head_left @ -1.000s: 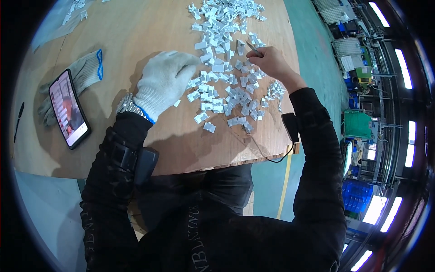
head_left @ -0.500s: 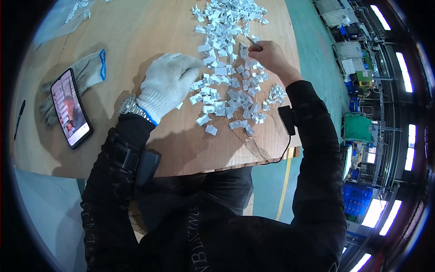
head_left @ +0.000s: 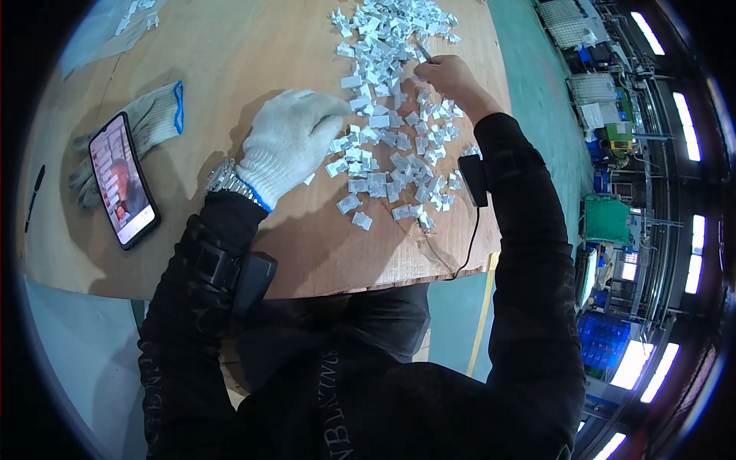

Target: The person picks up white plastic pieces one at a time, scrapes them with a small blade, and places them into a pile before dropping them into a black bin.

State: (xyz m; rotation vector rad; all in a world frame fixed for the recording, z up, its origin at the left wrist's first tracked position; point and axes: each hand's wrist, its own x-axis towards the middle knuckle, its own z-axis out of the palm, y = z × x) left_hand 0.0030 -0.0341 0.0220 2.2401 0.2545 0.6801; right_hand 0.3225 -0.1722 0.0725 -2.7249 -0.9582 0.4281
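A white knitted work glove with a blue-edged cuff covers my left hand (head_left: 291, 136). Its fingers are curled together beside the left edge of many small pale plastic pieces (head_left: 378, 121); anything inside them is hidden. My bare right hand (head_left: 454, 79) is closed around a thin, pointed metal tool (head_left: 424, 52), whose exact kind I cannot make out. The tool's tip reaches into the right side of the pieces, which lie densely heaped at the far end and looser toward me.
On the left, a phone (head_left: 123, 180) with a lit screen leans against a second glove (head_left: 157, 119). A black pen (head_left: 34, 198) lies at the far left of the wooden table (head_left: 207, 261). A clear plastic sheet (head_left: 96, 42) with a few pieces lies at the back left.
My right hand has moved slightly away from me and left with the metal tool, its forearm following. My left hand stays almost in place.
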